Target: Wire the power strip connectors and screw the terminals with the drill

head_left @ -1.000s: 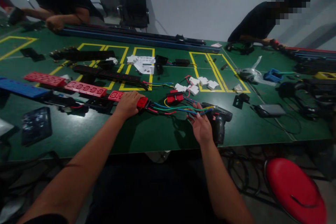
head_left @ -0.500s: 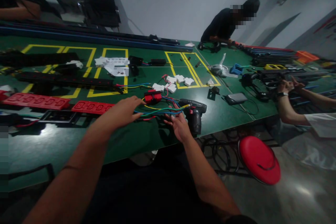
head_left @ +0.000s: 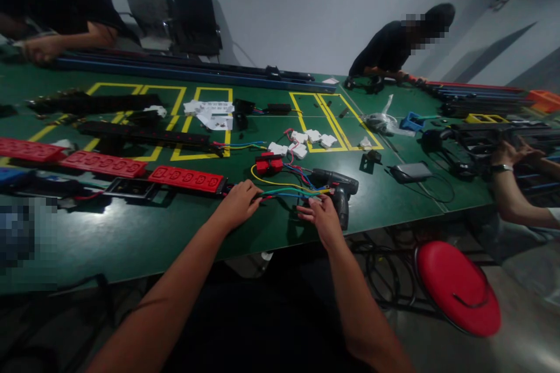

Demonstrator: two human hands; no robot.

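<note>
My left hand (head_left: 240, 205) rests at the end of a red socket strip (head_left: 186, 179), fingers closed around the wires that come out of it. Green, blue and yellow wires (head_left: 289, 191) stretch from there to the right. Close to their free ends is my right hand (head_left: 324, 217), its thumb and a finger pinched on them while the other fingers stick out. Just behind the wire ends lies a black power drill (head_left: 343, 189). A red and black part (head_left: 269, 163) with thin wires sits beyond the wires.
White connectors (head_left: 300, 143) lie behind the wires. More red socket strips (head_left: 102, 163) run left, with a black strip (head_left: 144, 135) behind them. A power bank (head_left: 411, 172) and a red stool (head_left: 457, 288) are to the right. Co-workers handle parts at left, back and right.
My left hand has come down onto the wires at the strip's end and closed. My right hand has drawn its fingers together near the wire ends. The view has shifted left.
</note>
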